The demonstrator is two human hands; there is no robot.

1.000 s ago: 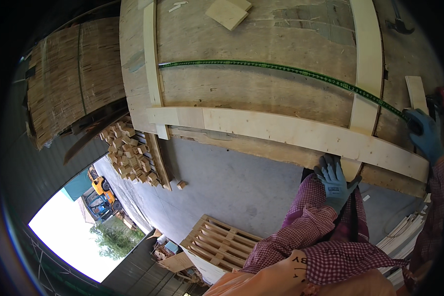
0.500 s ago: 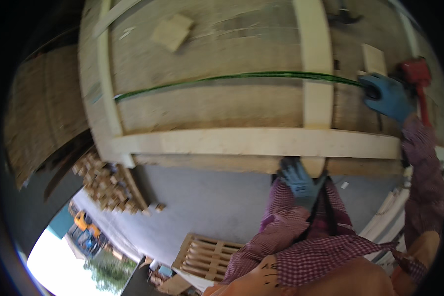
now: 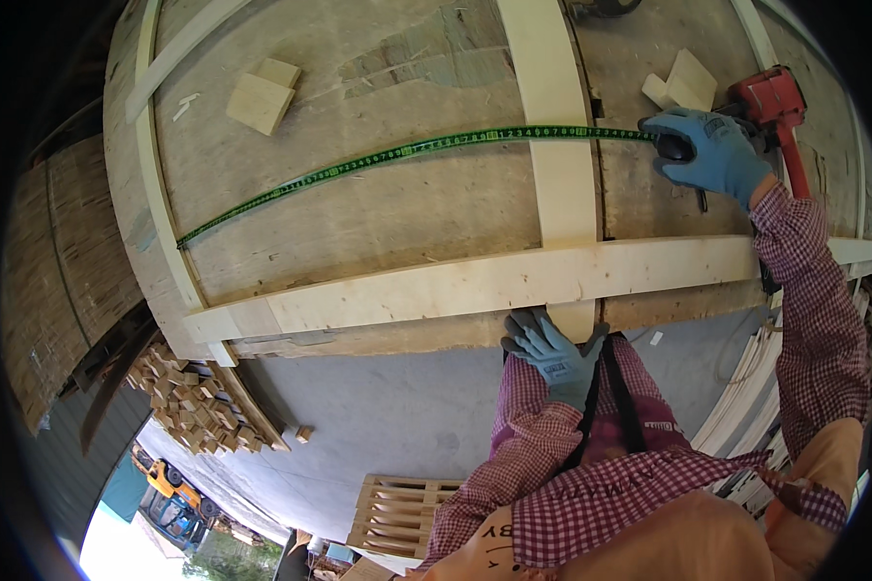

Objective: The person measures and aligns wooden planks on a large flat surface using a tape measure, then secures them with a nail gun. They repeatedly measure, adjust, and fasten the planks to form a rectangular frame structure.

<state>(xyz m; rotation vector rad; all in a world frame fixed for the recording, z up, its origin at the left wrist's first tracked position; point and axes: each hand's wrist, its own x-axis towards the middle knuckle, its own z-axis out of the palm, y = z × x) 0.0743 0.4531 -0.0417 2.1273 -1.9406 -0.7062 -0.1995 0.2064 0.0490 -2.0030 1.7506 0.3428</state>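
A dark tape measure (image 3: 675,147) is gripped in my right hand (image 3: 717,155), which wears a blue glove. Its green blade (image 3: 358,163) stretches leftward over the wooden panel and crosses the upright slat (image 3: 564,184). The blade's far end meets the thin slat (image 3: 170,194) at the left. My left hand (image 3: 557,360), gloved too, is low at the panel's near edge with its fingers spread and nothing in it. Just above that hand runs the long pale front slat (image 3: 455,286).
A red power tool (image 3: 770,102) lies beyond my right hand, near wood offcuts (image 3: 683,82). More offcuts (image 3: 264,95) rest on the panel's left part. Below left are a heap of small wood blocks (image 3: 189,397) and a pallet (image 3: 397,513) on the grey floor (image 3: 358,416).
The whole view has shifted, so the panel sits further left and tilted. My right hand still grips the tape measure with the blade drawn out. My left hand stays at the near edge.
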